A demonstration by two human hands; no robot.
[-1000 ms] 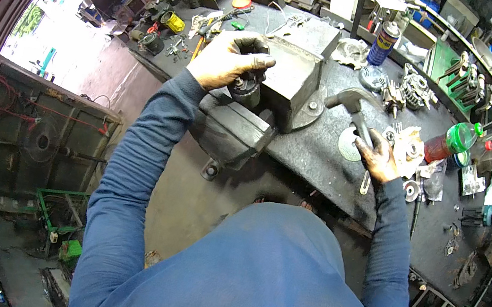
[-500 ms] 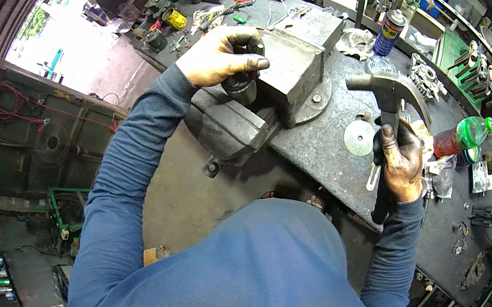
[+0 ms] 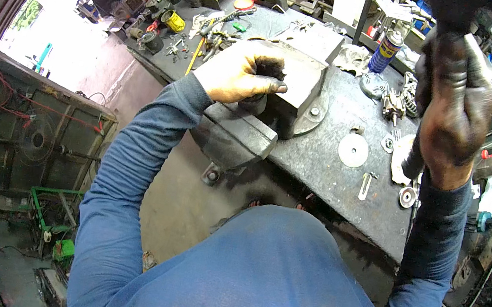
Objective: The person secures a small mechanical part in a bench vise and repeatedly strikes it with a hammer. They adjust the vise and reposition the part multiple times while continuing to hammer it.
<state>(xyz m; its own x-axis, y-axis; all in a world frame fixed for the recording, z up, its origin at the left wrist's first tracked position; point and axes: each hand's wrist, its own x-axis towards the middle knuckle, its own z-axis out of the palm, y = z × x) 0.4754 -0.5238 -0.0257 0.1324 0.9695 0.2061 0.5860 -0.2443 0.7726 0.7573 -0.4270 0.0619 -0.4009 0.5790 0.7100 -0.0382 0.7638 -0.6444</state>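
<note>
Dark hammer [image 3: 414, 161] raised in right hand [image 3: 453, 120], dark part [image 3: 254, 102] half-hidden by left hand [image 3: 239, 76]

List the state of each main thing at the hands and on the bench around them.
Left grip: closed around the dark part.
Dark part: held over the vise, mostly hidden.
Right grip: closed on the hammer.
Hammer: held, its head hard to make out.
Vise: bolted to the bench; whether it clamps anything is unclear.
Spray can: upright.
Pale disc: lying flat.
</note>
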